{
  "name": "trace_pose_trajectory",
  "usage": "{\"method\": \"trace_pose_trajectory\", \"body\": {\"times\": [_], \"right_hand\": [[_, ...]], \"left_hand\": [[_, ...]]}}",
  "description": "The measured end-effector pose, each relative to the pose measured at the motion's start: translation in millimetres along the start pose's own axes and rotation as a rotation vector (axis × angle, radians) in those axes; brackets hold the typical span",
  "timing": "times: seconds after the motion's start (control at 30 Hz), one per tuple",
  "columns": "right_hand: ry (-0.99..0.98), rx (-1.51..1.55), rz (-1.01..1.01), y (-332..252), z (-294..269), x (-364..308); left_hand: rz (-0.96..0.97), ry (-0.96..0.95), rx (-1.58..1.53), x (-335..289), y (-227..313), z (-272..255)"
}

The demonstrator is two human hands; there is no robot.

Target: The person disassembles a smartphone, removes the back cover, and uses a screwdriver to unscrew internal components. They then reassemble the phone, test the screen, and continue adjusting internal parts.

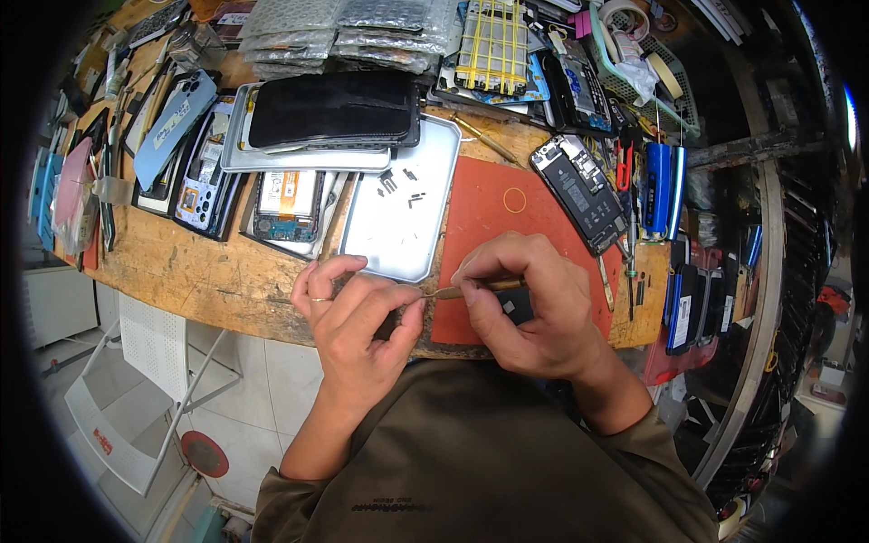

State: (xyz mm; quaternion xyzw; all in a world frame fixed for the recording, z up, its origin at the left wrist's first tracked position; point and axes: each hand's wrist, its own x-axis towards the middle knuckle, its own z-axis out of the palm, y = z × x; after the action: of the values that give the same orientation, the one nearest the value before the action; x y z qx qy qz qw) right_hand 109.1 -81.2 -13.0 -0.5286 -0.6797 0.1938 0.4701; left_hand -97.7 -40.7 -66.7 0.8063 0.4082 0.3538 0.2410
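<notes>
My left hand [358, 326] is closed in a pinch, thumb and index finger nearly together. What it holds, if anything, is too small to make out. My right hand [552, 317] grips a thin brownish-gold hand tool [448, 292], its narrow tip touching the left fingertips. Beneath the right hand, a dark flat piece [518, 306] partly shows on the red mat [480, 208]. A yellow rubber band [514, 200] lies farther up this mat. Left of it, a white metal tray [398, 244] carries several small black parts [412, 199].
An opened phone [579, 195] with its battery exposed lies at the mat's right edge. Stacked black screens [335, 109] overlap the tray. Disassembled phones [204, 172] crowd the left, bubble-wrapped packs [353, 32] the back. A green basket [643, 77] holds tape rolls. Below stands a white folding chair [149, 339].
</notes>
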Motion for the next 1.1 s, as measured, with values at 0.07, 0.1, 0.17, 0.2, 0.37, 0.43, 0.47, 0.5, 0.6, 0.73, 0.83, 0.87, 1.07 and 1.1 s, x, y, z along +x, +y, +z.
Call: {"method": "trace_pose_trajectory", "body": {"times": [0.07,0.1,0.17,0.2,0.37,0.43,0.47,0.5,0.6,0.73,0.83,0.87,1.07,1.1], "right_hand": [[0.002,-0.013,-0.011,0.2,-0.4,0.0],[-0.002,-0.014,-0.008,0.1,-0.6,0.0],[-0.01,-0.014,0.0,-0.1,-1.0,-0.1],[-0.009,-0.013,-0.002,-0.2,-1.0,-0.1],[-0.009,0.003,-0.007,0.5,-0.3,-0.2],[-0.009,0.01,-0.004,0.9,-0.1,-0.7],[-0.009,0.012,-0.002,1.1,0.0,-1.1],[-0.008,0.014,0.001,1.3,-0.2,-1.5],[0.001,0.006,0.016,2.3,-3.9,-3.7],[0.011,-0.143,0.005,6.1,-22.9,-7.1],[-0.01,-0.258,0.009,11.6,-39.5,-8.2],[-0.018,-0.282,0.018,13.5,-43.2,-8.5],[-0.037,-0.304,0.016,21.6,-43.9,-10.6],[-0.04,-0.299,0.017,22.6,-42.7,-11.0]], "left_hand": [[-0.008,-0.003,-0.003,0.0,0.0,-0.1],[-0.002,-0.003,0.0,0.0,-0.1,-0.2],[-0.007,-0.008,-0.001,0.0,-0.4,-0.5],[-0.001,-0.006,0.001,-0.1,-0.4,-0.6],[-0.006,-0.015,-0.002,-0.4,-0.1,-0.6],[0.001,-0.017,0.007,-0.8,0.4,-0.9],[-0.005,-0.023,0.009,-1.0,0.7,-1.2],[0.004,-0.024,0.028,-1.3,1.0,-1.8],[0.01,-0.034,0.067,-2.6,1.8,-4.2],[0.02,-0.046,0.094,-2.2,4.1,-3.6],[0.094,-0.108,0.109,0.2,11.1,2.9],[0.119,-0.135,0.097,0.7,16.0,8.7],[0.302,-0.303,0.126,7.1,41.9,46.1],[0.311,-0.309,0.15,7.6,43.7,48.1]]}}
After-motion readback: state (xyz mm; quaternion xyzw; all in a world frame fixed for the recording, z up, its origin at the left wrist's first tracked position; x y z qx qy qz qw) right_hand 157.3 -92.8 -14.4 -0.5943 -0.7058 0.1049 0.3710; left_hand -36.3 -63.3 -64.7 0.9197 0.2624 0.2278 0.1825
